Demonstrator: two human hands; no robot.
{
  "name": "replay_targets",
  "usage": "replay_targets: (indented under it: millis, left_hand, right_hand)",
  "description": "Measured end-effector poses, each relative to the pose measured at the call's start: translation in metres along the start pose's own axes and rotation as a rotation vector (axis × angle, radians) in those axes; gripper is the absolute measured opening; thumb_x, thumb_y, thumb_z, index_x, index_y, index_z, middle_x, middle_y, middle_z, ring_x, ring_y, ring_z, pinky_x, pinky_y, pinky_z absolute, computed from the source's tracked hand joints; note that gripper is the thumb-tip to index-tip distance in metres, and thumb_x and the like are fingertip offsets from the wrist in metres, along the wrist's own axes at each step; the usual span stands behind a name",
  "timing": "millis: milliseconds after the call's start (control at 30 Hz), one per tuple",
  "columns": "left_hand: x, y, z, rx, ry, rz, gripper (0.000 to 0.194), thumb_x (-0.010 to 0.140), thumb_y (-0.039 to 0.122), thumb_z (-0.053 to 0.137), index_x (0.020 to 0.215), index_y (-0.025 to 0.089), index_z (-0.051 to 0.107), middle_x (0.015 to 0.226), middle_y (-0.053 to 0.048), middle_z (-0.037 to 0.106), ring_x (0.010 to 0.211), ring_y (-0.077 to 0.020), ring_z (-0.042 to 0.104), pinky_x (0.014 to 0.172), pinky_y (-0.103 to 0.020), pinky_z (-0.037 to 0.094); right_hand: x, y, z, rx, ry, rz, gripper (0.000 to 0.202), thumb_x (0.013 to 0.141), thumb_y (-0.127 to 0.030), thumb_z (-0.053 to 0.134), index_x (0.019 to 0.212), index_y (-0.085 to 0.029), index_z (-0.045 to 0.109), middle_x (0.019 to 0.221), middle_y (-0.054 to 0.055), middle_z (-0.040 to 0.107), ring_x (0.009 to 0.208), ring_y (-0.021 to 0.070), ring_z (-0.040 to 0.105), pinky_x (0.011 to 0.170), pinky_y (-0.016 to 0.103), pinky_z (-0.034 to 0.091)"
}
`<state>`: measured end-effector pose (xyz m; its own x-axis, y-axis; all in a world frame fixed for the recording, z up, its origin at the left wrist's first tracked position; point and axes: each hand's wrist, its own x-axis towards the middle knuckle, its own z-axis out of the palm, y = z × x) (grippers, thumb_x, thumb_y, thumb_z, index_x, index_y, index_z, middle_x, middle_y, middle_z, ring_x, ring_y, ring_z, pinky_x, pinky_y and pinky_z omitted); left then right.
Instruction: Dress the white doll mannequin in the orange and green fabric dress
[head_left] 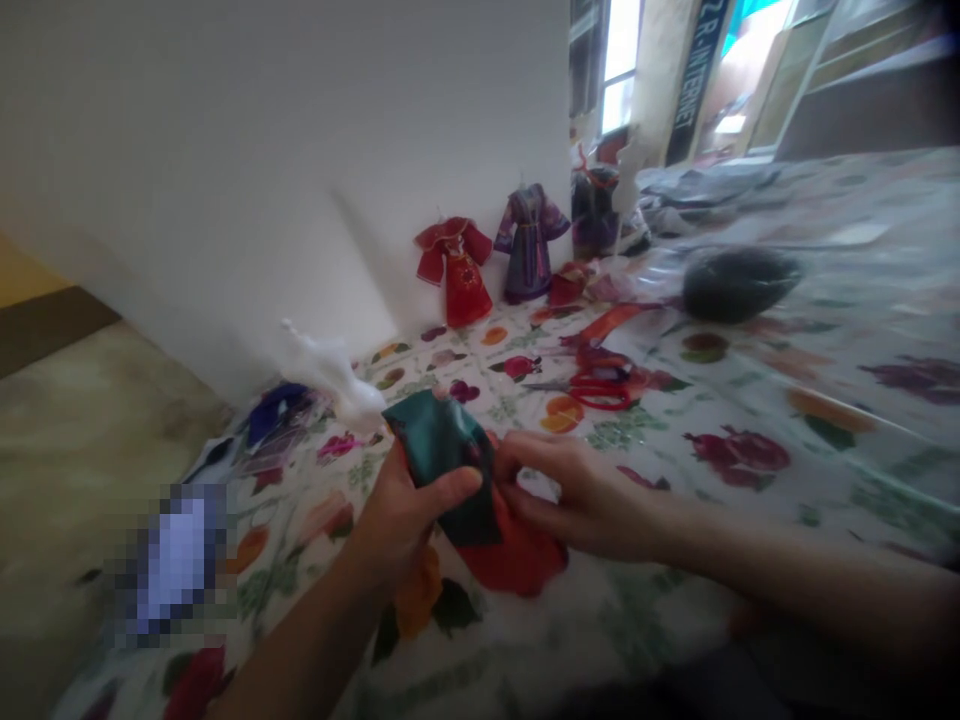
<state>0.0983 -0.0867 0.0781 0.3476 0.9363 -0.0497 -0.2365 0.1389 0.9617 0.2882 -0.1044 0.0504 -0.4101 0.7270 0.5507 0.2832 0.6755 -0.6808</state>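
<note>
My left hand [409,510] holds a piece of dark green cloth [439,440], its thumb lying on top of the fabric. Beneath and beside the green piece hangs red cloth [514,555], over the table. My right hand [566,490] pinches the edge of the cloth from the right, fingers closed; exactly which layer they grip is hard to make out. Just behind my left hand a white doll-like figure [341,380] leans at a slant. Red-handled scissors [600,390] lie on the table beyond my right hand.
A flower-and-fruit patterned tablecloth [465,350] covers the table. Against the white wall stand a small red dress [465,270] and a purple dress [529,245]. A dark bundle in plastic [739,283] lies at right. Blue fabric [277,410] and a blurred, pixelated object [176,560] are at left.
</note>
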Motion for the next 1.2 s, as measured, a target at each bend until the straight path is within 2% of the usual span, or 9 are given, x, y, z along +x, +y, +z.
replay_targets:
  millis: [133,333,500,600,767,900,1033,1200]
  left_hand:
    - [-0.002,-0.007,-0.005,0.106,-0.037,-0.065,0.068,0.068,0.021,0.085,0.129,0.029,0.056,0.113,-0.002,0.069,0.101,-0.0196,0.067,0.089,-0.030,0.054]
    - [-0.003,-0.004,-0.009,0.142,-0.109,-0.076,0.069,0.070,0.022,0.080,0.134,0.031,0.054,0.112,-0.003,0.069,0.099,-0.0213,0.067,0.091,-0.034,0.052]
    - [-0.005,-0.003,-0.014,0.183,-0.070,-0.112,0.050,0.067,0.022,0.081,0.115,0.028,0.066,0.105,-0.001,0.071,0.087,-0.0172,0.067,0.079,-0.027,0.054]
    - [-0.007,-0.004,-0.014,0.223,-0.036,-0.114,0.038,0.065,0.022,0.081,0.101,0.024,0.071,0.093,-0.002,0.072,0.079,-0.0161,0.066,0.072,-0.024,0.054]
    - [-0.009,-0.004,-0.018,0.274,-0.016,-0.095,0.035,0.061,0.021,0.081,0.095,0.023,0.073,0.087,-0.003,0.072,0.072,-0.0162,0.064,0.066,-0.024,0.053]
    - [-0.012,0.000,-0.030,0.322,-0.071,-0.137,0.036,0.059,0.019,0.080,0.094,0.025,0.074,0.079,-0.001,0.069,0.069,-0.0177,0.062,0.066,-0.026,0.054]
    - [-0.019,0.005,-0.039,0.287,-0.081,-0.214,0.042,0.057,0.022,0.082,0.098,0.026,0.073,0.076,-0.002,0.068,0.068,-0.0206,0.063,0.060,-0.028,0.054]
    - [-0.029,0.010,-0.045,0.345,-0.078,-0.248,0.030,0.058,0.018,0.078,0.088,0.024,0.074,0.073,-0.003,0.069,0.064,-0.0187,0.062,0.055,-0.024,0.052]
  right_hand:
    - [-0.001,0.002,0.000,0.012,0.013,-0.021,0.007,0.083,-0.010,0.055,0.084,-0.016,0.057,0.081,0.002,0.060,0.075,0.0122,0.056,0.067,0.025,0.046]
    - [-0.003,0.005,-0.011,0.023,0.042,0.015,0.006,0.085,-0.014,0.057,0.080,-0.017,0.055,0.078,0.000,0.058,0.071,0.0098,0.053,0.066,0.023,0.044]
    - [-0.006,0.009,-0.022,-0.053,0.048,0.171,0.004,0.082,-0.015,0.060,0.084,-0.018,0.057,0.067,-0.004,0.054,0.058,0.0076,0.047,0.053,0.021,0.037]
    - [-0.006,0.009,-0.026,-0.044,0.048,0.239,0.004,0.083,-0.016,0.059,0.085,-0.019,0.058,0.066,-0.005,0.054,0.054,0.0065,0.046,0.051,0.020,0.037]
    - [-0.006,0.011,-0.033,-0.045,0.100,0.284,0.005,0.085,-0.025,0.060,0.085,-0.020,0.058,0.060,-0.005,0.056,0.049,0.0080,0.047,0.047,0.022,0.035]
    - [-0.004,0.017,-0.041,0.092,0.172,0.326,0.008,0.087,-0.027,0.059,0.084,-0.021,0.054,0.071,-0.001,0.066,0.052,0.0104,0.057,0.045,0.024,0.040]
    - [0.002,0.023,-0.049,0.275,0.290,0.333,0.017,0.086,-0.030,0.063,0.076,-0.023,0.051,0.076,0.003,0.069,0.062,0.0163,0.065,0.052,0.029,0.052]
    - [0.007,0.031,-0.049,0.416,0.254,0.364,0.018,0.088,-0.030,0.059,0.076,-0.022,0.050,0.071,0.003,0.067,0.058,0.0158,0.065,0.053,0.030,0.055]
